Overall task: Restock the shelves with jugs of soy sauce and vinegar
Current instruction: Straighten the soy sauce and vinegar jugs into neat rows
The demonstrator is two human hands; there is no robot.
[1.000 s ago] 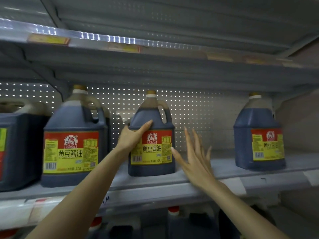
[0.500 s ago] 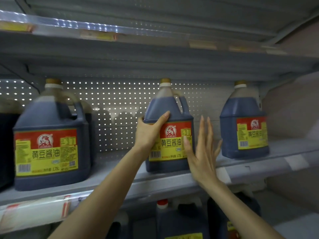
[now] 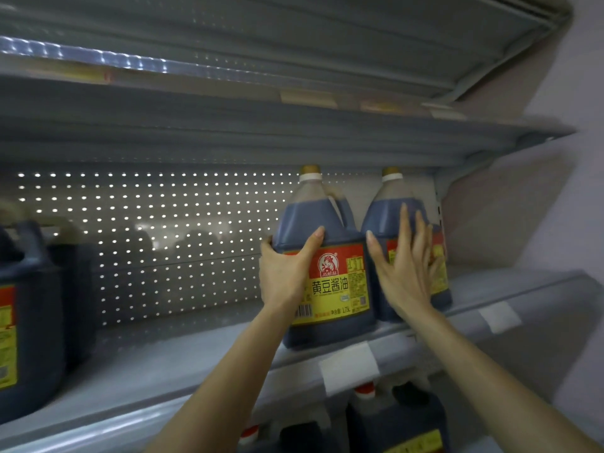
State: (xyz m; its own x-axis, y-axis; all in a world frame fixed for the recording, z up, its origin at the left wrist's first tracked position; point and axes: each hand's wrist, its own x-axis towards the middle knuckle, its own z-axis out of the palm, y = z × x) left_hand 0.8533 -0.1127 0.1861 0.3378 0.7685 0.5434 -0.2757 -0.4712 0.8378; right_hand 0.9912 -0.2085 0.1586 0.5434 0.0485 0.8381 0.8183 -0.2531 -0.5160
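Note:
A dark soy sauce jug (image 3: 340, 273) with a red and yellow label and a gold cap stands on the grey shelf (image 3: 202, 364), right of centre. My left hand (image 3: 287, 269) grips its left shoulder, thumb across the front. Touching it on the right stands a second soy sauce jug (image 3: 389, 204) at the shelf's right end. My right hand (image 3: 402, 273) lies flat with straight fingers against that second jug's front, covering much of its label.
Another soy sauce jug (image 3: 26, 322) stands at the shelf's far left, with a wide bare stretch of shelf between. A perforated back panel (image 3: 147, 240) closes the rear. More jugs (image 3: 395, 423) sit on the shelf below. A wall (image 3: 555, 191) bounds the right side.
The held jug has slid right along the shelf until it meets the right-end jug. My right hand moved from the gap onto the right jug's front.

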